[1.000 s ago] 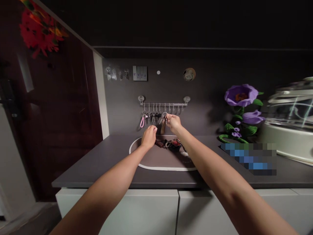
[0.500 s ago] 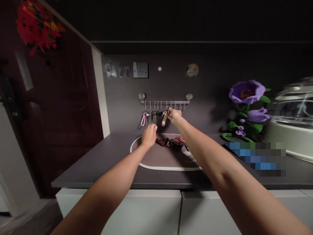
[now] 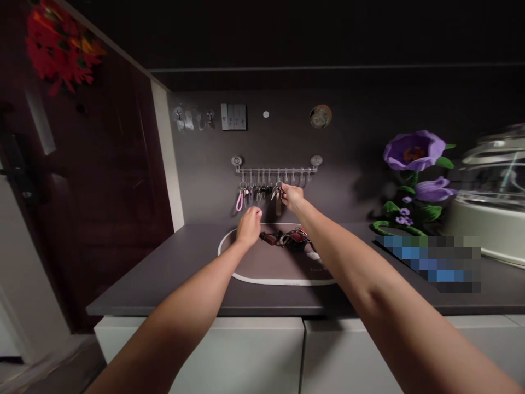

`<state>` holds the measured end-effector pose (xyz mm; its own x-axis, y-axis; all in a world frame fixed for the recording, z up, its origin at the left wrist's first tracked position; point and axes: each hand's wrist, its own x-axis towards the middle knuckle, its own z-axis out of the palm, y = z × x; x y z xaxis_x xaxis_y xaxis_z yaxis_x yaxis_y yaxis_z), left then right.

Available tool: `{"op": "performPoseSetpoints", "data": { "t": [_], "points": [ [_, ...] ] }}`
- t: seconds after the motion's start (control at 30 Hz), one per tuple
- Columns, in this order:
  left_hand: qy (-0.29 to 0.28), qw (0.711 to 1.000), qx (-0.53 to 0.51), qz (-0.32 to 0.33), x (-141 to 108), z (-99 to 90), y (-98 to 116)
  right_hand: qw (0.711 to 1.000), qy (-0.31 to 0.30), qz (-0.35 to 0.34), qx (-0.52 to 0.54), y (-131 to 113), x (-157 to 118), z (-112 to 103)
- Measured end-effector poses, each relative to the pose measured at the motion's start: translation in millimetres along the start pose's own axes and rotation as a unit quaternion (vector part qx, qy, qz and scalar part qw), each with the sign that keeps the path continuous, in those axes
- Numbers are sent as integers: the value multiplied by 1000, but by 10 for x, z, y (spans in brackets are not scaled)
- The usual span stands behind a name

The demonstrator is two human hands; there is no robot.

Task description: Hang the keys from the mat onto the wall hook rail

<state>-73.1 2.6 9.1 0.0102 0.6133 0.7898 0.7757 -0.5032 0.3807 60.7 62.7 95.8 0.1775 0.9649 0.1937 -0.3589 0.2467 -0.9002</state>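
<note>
My right hand (image 3: 292, 196) is closed, with its fingertips pinching a key ring (image 3: 278, 186) at a hook of the clear wall rack (image 3: 270, 171). A few keys and a brown strap-like tag (image 3: 279, 203) dangle from that ring. Below and to the left, my left hand (image 3: 249, 225) is curled into a loose fist over the mat, and nothing shows in it. Left of the pinched ring, other keys (image 3: 259, 192) hang on the rack, one set with a pink loop (image 3: 239, 201). Beneath my hands, dark and red key holders (image 3: 296, 236) lie in a heap, partly hidden by my right arm.
A brown mat with a white rim (image 3: 262, 283) lies on the dark countertop (image 3: 164, 279). Purple crochet-like flowers (image 3: 414, 150) and a pale appliance with a clear top (image 3: 488, 219) stand at right. A dark red door (image 3: 110, 164) is at left.
The brown tag has swung from tilted to hanging straight down under the hook. My right hand has shifted slightly down, while my left hand has stayed nearly still.
</note>
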Motion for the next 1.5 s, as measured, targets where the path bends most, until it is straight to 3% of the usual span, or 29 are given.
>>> {"op": "performPoseSetpoints", "data": {
  "t": [0.3,0.53,0.83,0.97,1.17,1.37,1.5],
  "points": [
    [0,999,-33,3,-1,1,-28,997,-32,-26,-72,26,-1,-126],
    [-28,999,-46,5,-1,-27,-33,989,12,-42,-140,-28,-137,-203],
    [-129,991,-18,29,-26,-60,-33,977,-97,-59,-180,59,-586,-417],
    [-183,981,-5,58,-47,-40,-80,944,-135,-126,-273,196,-666,-568],
    [-248,964,-15,100,-74,-38,-165,822,-187,-251,-476,290,-635,-717],
    [-325,935,-58,132,-65,-54,-234,777,-205,-276,-527,336,-578,-695],
    [-314,941,-53,117,-64,-48,-245,790,-207,-278,-505,361,-584,-674]
  ]
}}
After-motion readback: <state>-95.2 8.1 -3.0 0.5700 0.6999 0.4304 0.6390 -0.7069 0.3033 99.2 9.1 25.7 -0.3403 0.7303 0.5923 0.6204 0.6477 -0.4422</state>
